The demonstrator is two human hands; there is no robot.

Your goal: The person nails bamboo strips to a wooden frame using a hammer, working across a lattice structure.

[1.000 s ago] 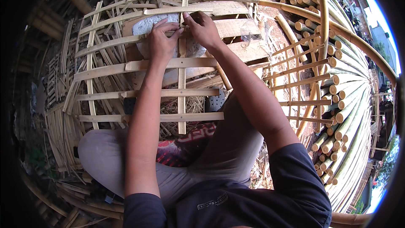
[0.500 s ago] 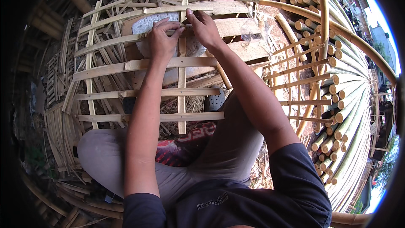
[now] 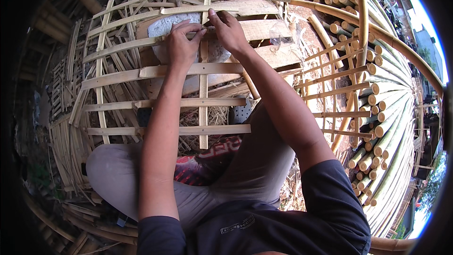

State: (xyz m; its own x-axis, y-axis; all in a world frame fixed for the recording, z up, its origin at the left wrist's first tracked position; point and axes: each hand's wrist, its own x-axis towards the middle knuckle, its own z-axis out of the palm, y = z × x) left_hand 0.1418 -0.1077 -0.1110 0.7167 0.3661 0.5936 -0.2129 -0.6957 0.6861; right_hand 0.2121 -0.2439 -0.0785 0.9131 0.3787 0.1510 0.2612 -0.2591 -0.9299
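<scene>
Lattice of pale, flat bamboo slats [image 3: 218, 69] lies in the head view beneath both hands, extending to the left of the left hand [image 3: 181, 46] and back toward the person's lap. Governing relation: the pale, narrow bamboo cross-strip [image 3: 203, 87] has its long axis running away from the body and passes between the hands. The slats cross it roughly left to right. The left hand is nearer the crossing at the third slat from the far side; its thumb and fingertips are drawn together there, at the strip. The right hand [image 3: 229, 32] is just beside it on the right, its fingers curled and its thumb extended toward the next slat beyond.

Under the left hand and beyond it is a rough grey-white stone block [image 3: 166, 25]. Broad, pale wooden boards [image 3: 266, 30] lie to the right of the right hand.

Limits of observation: the left hand covers part of the third slat and the crossing; whether a small item is pinched there cannot be told. The right palm is turned out of sight, so its grip cannot be confirmed. The left forearm hides parts of the nearer slats.
</scene>
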